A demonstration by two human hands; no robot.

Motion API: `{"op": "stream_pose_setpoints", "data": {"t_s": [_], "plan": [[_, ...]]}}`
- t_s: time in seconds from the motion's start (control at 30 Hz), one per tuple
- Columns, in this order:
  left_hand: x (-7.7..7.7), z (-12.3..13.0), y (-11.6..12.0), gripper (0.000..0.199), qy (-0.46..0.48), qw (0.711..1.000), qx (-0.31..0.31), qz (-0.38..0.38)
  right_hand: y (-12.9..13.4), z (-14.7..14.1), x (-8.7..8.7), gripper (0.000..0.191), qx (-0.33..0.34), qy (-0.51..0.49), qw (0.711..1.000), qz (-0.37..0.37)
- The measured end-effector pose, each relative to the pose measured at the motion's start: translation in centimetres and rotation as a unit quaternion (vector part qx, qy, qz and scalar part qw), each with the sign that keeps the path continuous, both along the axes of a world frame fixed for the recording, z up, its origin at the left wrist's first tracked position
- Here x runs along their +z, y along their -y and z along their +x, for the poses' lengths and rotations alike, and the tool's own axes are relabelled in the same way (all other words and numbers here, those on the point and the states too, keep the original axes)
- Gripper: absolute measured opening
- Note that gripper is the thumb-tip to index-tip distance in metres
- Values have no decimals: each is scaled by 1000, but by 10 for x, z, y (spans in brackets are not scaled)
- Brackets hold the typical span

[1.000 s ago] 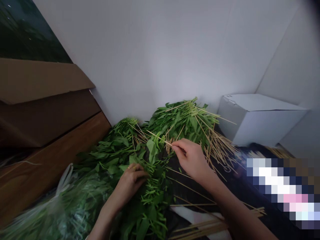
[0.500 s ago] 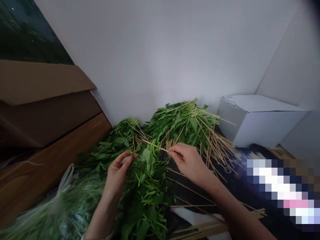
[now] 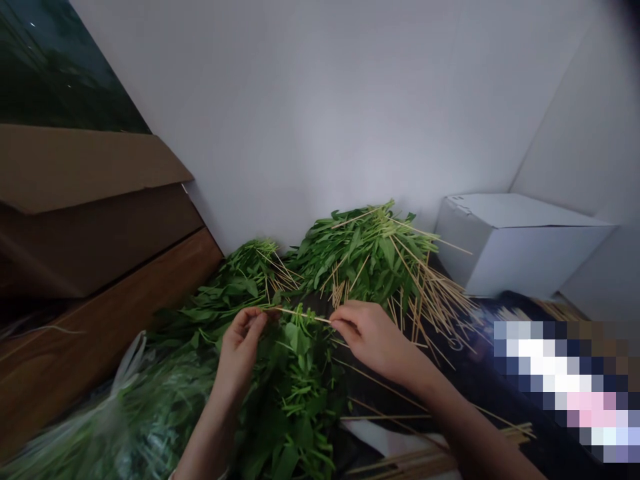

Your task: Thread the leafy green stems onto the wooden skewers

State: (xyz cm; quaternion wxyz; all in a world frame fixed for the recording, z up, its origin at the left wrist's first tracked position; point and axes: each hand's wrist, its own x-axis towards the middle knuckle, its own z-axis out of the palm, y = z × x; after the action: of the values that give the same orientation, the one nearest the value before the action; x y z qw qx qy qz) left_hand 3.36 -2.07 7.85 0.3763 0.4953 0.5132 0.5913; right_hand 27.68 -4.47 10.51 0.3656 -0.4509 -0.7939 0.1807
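Note:
A thin bamboo skewer [image 3: 320,319] is pinched at its right end by my right hand [image 3: 367,333], fingers closed. Several leafy green stems [image 3: 300,333] are threaded on it and hang down over a pile of greens [image 3: 300,407]. My left hand [image 3: 245,340] is closed in a pinch at the skewer's other end, on what looks like a green stem mostly hidden by the fingers. I cannot tell whether those fingers also touch the skewer tip.
A heap of skewered greens [image 3: 350,240] lies against the wall, with loose skewers [image 3: 440,287] at its right. A clear plastic bag [image 3: 130,407] of greens sits at front left. A cardboard box [image 3: 100,240] stands left, a white box [image 3: 540,260] right. More skewers [image 3: 410,463] lie in front.
The skewer has swung nearly level and its far end now meets my left fingers. My right hand has moved slightly down; the left hand has barely shifted.

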Motion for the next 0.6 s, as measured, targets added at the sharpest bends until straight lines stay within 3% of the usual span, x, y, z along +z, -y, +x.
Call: {"op": "stream_pose_setpoints", "data": {"t_s": [0.17, 0.4, 0.6], "plan": [[-4, -2, -2, 25, 66, 996, -48, -30, 1, 0, 1, 16, 8, 16, 1000, -9], [-11, -2, -5, 41, 78, 995, -10, -63, -1, 3, 0, 16, 7, 9, 1000, -16], [-8, 1, -4, 37, 121, 989, -1, -81, -3, 0, -3, 16, 10, 14, 1000, -16]]}}
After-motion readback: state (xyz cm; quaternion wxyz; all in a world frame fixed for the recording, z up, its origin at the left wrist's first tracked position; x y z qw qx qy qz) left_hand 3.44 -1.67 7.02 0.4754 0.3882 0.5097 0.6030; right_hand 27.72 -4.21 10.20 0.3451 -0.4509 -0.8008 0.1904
